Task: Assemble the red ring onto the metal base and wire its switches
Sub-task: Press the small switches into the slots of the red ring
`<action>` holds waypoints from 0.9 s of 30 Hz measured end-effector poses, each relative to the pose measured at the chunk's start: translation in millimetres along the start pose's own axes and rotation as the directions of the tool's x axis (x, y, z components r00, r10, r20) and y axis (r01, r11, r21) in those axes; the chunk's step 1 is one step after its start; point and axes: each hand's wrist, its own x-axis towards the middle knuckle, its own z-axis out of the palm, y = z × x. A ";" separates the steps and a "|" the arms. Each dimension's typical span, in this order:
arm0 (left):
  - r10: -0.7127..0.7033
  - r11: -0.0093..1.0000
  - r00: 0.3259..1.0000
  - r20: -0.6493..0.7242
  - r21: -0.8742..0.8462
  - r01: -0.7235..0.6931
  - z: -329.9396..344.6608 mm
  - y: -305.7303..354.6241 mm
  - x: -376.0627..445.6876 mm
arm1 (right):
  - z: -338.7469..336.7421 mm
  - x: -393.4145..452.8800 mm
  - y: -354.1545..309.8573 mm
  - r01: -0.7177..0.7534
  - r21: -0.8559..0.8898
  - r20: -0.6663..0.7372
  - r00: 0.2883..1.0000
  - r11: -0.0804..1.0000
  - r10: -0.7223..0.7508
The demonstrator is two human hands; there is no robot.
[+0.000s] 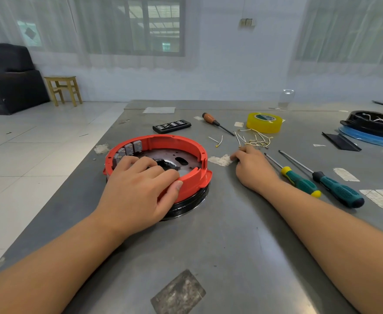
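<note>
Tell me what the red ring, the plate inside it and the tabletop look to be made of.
Red ring: likely moulded plastic, matte, uniform colour with moulded ribs and tabs. Plate: apparently metal, dull grey-brown, with punched holes and slots. Tabletop: seemingly sheet metal, brushed grey with soft reflections and scuffs.

Glossy red plastic ring (181, 141), dull scuffed metal table (231, 245), wooden stool (62, 87)

A grey metal table (231, 234) carried the red ring (186, 143) on its metal base (186, 207) at ten o'clock. Toward one o'clock lay loose wires (254, 139), yellow tape (264, 122) and an orange-handled screwdriver (216, 123). Two green-handled screwdrivers (335, 189) lay at three o'clock, a black case (172, 126) at twelve.
</note>
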 end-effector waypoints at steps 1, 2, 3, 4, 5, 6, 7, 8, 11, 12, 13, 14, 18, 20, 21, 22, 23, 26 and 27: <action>-0.013 1.000 1.000 0.007 0.021 0.012 -2.4 2.1 0.7 | -0.9 -8.3 -5.6 0.024 0.025 0.003 1.000 0.999 -0.025; -0.031 0.999 0.999 0.017 0.043 0.030 -5.0 5.3 1.7 | -2.3 -17.5 -11.2 0.056 0.049 0.012 0.998 0.997 -0.057; -0.055 0.997 0.998 0.033 0.063 0.053 -7.9 9.7 2.6 | -3.7 -27.3 -16.4 0.095 0.076 0.020 0.995 0.993 -0.097; -0.088 0.994 0.995 0.056 0.077 0.084 -10.8 15.9 3.5 | -5.3 -37.4 -20.9 0.137 0.105 0.021 0.990 0.985 -0.140; -0.126 0.990 0.988 0.088 0.080 0.119 -13.1 23.6 4.2 | -7.5 -47.4 -24.4 0.175 0.134 0.013 0.984 0.976 -0.178; -0.166 0.985 0.978 0.129 0.074 0.158 -14.3 32.5 4.7 | -10.3 -56.8 -26.9 0.204 0.159 0.000 0.978 0.966 -0.207; -0.205 0.978 0.964 0.171 0.064 0.197 -14.7 41.4 4.5 | -13.2 -65.4 -28.5 0.229 0.187 -0.017 0.973 0.955 -0.229; -0.239 0.971 0.949 0.206 0.050 0.234 -14.3 49.0 3.7 | -15.9 -72.5 -29.6 0.252 0.214 -0.038 0.968 0.944 -0.250; -0.282 0.956 0.929 0.240 -0.011 0.293 -11.9 55.4 2.0 | -22.6 -86.2 -34.3 0.319 0.280 -0.079 0.948 0.905 -0.310; -0.282 0.955 0.929 0.238 -0.027 0.297 -11.3 52.6 2.1 | -24.5 -88.8 -36.3 0.327 0.319 -0.087 0.945 0.890 -0.316; -0.280 0.953 0.931 0.235 -0.046 0.298 -10.4 48.4 2.3 | -26.6 -90.7 -38.7 0.325 0.363 -0.093 0.945 0.873 -0.313; -0.278 0.950 0.932 0.232 -0.077 0.302 -9.4 43.7 2.3 | -28.6 -92.3 -40.9 0.318 0.411 -0.098 0.947 0.854 -0.305; -0.254 0.928 0.943 0.214 -0.222 0.301 -5.6 23.2 0.8 | -35.7 -98.7 -48.9 0.341 0.562 -0.170 0.939 0.754 -0.299; -0.234 0.912 0.951 0.203 -0.293 0.287 -3.5 11.7 -0.4 | -37.7 -101.5 -52.7 0.354 0.599 -0.210 0.935 0.719 -0.285; -0.223 0.903 0.954 0.199 -0.326 0.279 -2.5 5.4 -0.9 | -38.1 -102.6 -54.6 0.357 0.618 -0.230 0.934 0.700 -0.273; -0.218 0.893 0.957 0.192 -0.356 0.274 -1.8 -0.5 -1.7 | -38.8 -103.9 -56.6 0.359 0.639 -0.246 0.933 0.680 -0.262; -0.222 0.883 0.958 0.180 -0.381 0.276 -1.5 -5.4 -2.7 | -39.7 -105.1 -58.8 0.362 0.660 -0.258 0.932 0.658 -0.254; -0.243 0.874 0.961 0.133 -0.400 0.276 -2.2 -9.6 -4.5 | -42.0 -109.1 -64.1 0.373 0.703 -0.280 0.928 0.605 -0.246; -0.237 0.887 0.966 0.108 -0.382 0.260 -2.5 -7.0 -4.7 | -42.0 -110.5 -65.9 0.363 0.729 -0.280 0.932 0.580 -0.231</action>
